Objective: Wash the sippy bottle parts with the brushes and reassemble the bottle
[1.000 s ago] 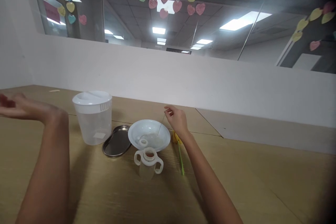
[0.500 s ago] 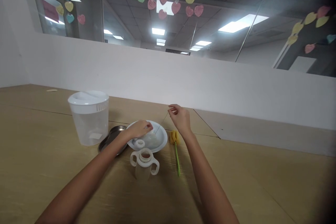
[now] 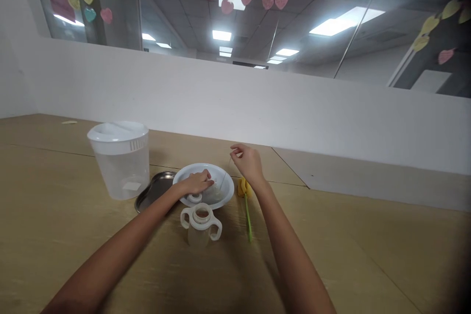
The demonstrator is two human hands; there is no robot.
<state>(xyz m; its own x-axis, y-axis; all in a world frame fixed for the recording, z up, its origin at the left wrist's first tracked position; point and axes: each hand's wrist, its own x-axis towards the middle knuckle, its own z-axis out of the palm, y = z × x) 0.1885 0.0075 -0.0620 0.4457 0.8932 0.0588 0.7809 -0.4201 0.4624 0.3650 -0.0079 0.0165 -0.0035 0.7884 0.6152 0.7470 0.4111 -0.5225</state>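
Observation:
My left hand (image 3: 196, 182) reaches over a white bowl (image 3: 228, 191), its fingers closed on a clear piece (image 3: 212, 195) in it, whose kind I cannot make out. Above the bowl's right side, my right hand (image 3: 247, 161) pinches the upper end of a thin wire-like stick (image 3: 223, 180). The stick slants down toward the clear piece; its lower end is hard to see. A white ring-shaped cap (image 3: 195, 198) lies at the bowl's near edge. In front stands an uncapped baby bottle (image 3: 200, 225) with two white handles.
A yellow sponge brush (image 3: 244, 189) with a green handle lies right of the bowl. On the left are a dark metal kidney tray (image 3: 147, 195) and a translucent tub (image 3: 123, 171) with a white lid. A white wall (image 3: 221, 103) rises behind the table.
The view has tilted down slightly. My left hand sits lower over the clear piece in the bowl. My right hand has shifted slightly left, and the stick stands steeper.

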